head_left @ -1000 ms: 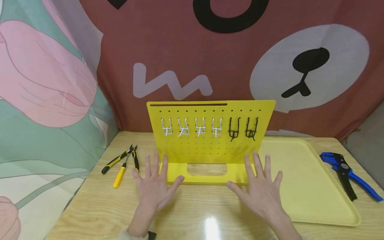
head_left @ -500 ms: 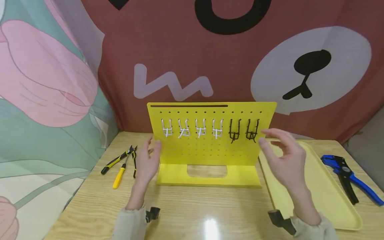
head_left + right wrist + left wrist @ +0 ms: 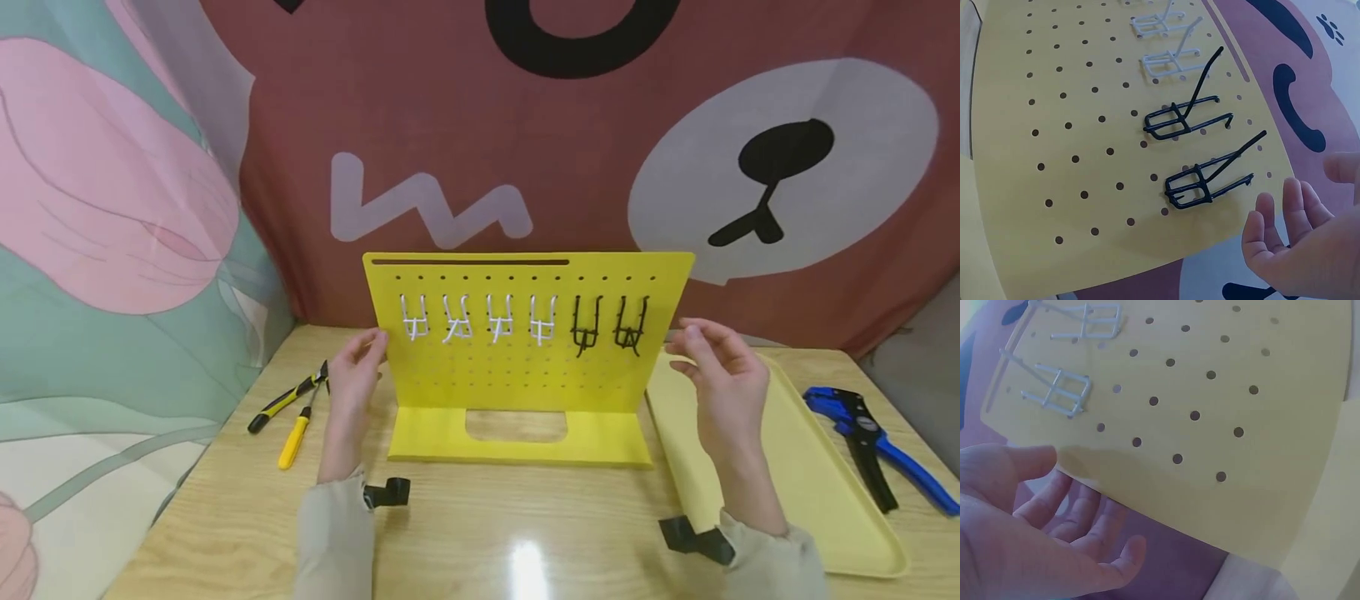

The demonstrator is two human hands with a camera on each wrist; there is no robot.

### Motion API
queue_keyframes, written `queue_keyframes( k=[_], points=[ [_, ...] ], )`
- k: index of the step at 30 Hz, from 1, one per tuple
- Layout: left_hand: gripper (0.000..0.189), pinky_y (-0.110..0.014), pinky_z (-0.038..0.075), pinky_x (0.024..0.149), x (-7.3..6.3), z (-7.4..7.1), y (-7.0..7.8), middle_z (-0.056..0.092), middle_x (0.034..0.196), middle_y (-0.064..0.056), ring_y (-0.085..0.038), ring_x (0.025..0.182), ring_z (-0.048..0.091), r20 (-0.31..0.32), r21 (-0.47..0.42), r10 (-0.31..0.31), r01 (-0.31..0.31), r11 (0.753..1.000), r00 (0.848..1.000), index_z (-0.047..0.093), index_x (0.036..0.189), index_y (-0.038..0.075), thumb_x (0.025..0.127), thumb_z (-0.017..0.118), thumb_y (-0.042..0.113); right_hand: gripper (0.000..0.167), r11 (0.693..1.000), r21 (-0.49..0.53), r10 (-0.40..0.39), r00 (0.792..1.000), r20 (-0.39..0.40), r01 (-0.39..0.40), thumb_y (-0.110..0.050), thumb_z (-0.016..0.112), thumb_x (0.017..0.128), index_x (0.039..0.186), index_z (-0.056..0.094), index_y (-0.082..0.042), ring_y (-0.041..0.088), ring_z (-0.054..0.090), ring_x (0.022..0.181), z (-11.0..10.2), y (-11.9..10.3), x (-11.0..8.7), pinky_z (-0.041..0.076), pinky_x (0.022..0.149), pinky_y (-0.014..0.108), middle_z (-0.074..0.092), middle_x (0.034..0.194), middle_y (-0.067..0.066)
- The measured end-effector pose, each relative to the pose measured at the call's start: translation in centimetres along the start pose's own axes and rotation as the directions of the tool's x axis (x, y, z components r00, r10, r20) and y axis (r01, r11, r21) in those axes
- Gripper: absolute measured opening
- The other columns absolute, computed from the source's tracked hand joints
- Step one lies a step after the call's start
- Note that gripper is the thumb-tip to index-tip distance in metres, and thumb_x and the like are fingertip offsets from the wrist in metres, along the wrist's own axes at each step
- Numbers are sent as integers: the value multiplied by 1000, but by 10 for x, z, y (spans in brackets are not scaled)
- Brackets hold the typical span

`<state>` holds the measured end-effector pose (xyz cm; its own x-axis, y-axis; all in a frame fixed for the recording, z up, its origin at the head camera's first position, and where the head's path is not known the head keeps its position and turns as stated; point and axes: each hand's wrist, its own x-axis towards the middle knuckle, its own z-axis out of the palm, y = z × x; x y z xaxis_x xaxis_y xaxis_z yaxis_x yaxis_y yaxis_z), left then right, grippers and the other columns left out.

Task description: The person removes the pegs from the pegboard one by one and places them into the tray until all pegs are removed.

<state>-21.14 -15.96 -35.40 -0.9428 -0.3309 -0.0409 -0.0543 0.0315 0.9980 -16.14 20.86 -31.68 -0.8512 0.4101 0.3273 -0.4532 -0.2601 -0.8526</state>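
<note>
A yellow pegboard stands upright on its base, with several white wire hooks and two black wire hooks in one row. At its left edge is my left hand; in the left wrist view the fingertips go behind the edge and the thumb stays in front. Whether the thumb touches the board cannot be seen clearly. My right hand hovers just off the right edge, fingers loosely bent and holding nothing. In the right wrist view its fingers are near the lower black hook.
Left on the wooden table lie black-and-yellow pliers and a yellow-handled screwdriver; my left hand partly covers the pliers. A pale yellow tray lies at right, with blue-and-black wire strippers beyond it. A printed cloth hangs behind.
Both hands have risen from spread in front of the base to the board's sides. The left has reached the left edge; the right has moved outward past the right edge. The board stays put.
</note>
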Motion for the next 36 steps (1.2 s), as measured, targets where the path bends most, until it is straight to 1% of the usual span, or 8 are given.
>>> queue_keyframes(
  k=[2,8,11,17,24,27,33,36],
  points=[
    [38,-36,41,89,3,0,-3,59,120,-8,-19,103,56,-10,-16,-11,11,1000,1000,58,127,5,96,60,27,13,1000,-25,11,1000,16,-11,-6,64,91,97,68,5,17,65,71,1,2,-1,53,62,23,68,79,7],
    [34,-34,41,85,12,2,-11,61,104,1,-15,94,55,-35,-26,-17,16,1000,999,62,119,5,93,65,26,19,992,-124,29,996,87,-18,-6,64,91,100,64,10,15,65,69,1,8,-2,53,63,22,68,77,4],
    [34,-30,41,84,15,3,-12,60,104,0,-16,95,55,-26,-10,-8,8,1000,1000,62,118,4,93,65,27,16,987,-161,31,992,124,-10,-5,64,91,100,65,8,13,64,68,-2,9,-2,52,62,21,68,77,3],
    [34,-27,41,80,17,5,-11,60,101,2,-15,95,55,-19,30,-9,9,999,1000,63,117,4,93,65,28,8,985,-173,28,982,188,5,-2,64,91,96,69,-2,12,63,65,-5,12,0,53,62,21,67,75,1],
    [36,-33,41,86,17,3,-9,61,104,0,-15,95,55,-25,39,-19,20,999,1000,63,118,4,93,65,29,13,980,-196,25,973,229,21,2,63,90,101,65,7,11,60,61,-2,16,1,52,59,20,66,69,0],
    [35,-33,41,86,16,1,-9,61,103,2,-14,95,55,-30,43,-22,23,999,999,63,118,5,93,65,30,17,967,-251,28,969,245,36,2,65,89,104,64,9,11,60,61,-1,18,0,52,60,20,66,69,-2],
    [35,-30,41,80,15,-1,-10,60,90,11,-12,90,56,-29,48,-9,10,999,1000,63,116,4,93,65,31,24,922,-384,63,961,270,47,-6,67,90,108,62,9,9,63,65,-3,22,0,53,64,21,68,74,-6],
    [36,-32,42,82,15,0,-11,60,92,10,-12,91,55,-26,48,-14,15,999,1000,63,117,4,93,64,31,24,899,-431,56,957,284,76,-9,66,91,108,64,8,9,64,67,-4,24,0,53,64,21,70,79,-5]
  ],
)
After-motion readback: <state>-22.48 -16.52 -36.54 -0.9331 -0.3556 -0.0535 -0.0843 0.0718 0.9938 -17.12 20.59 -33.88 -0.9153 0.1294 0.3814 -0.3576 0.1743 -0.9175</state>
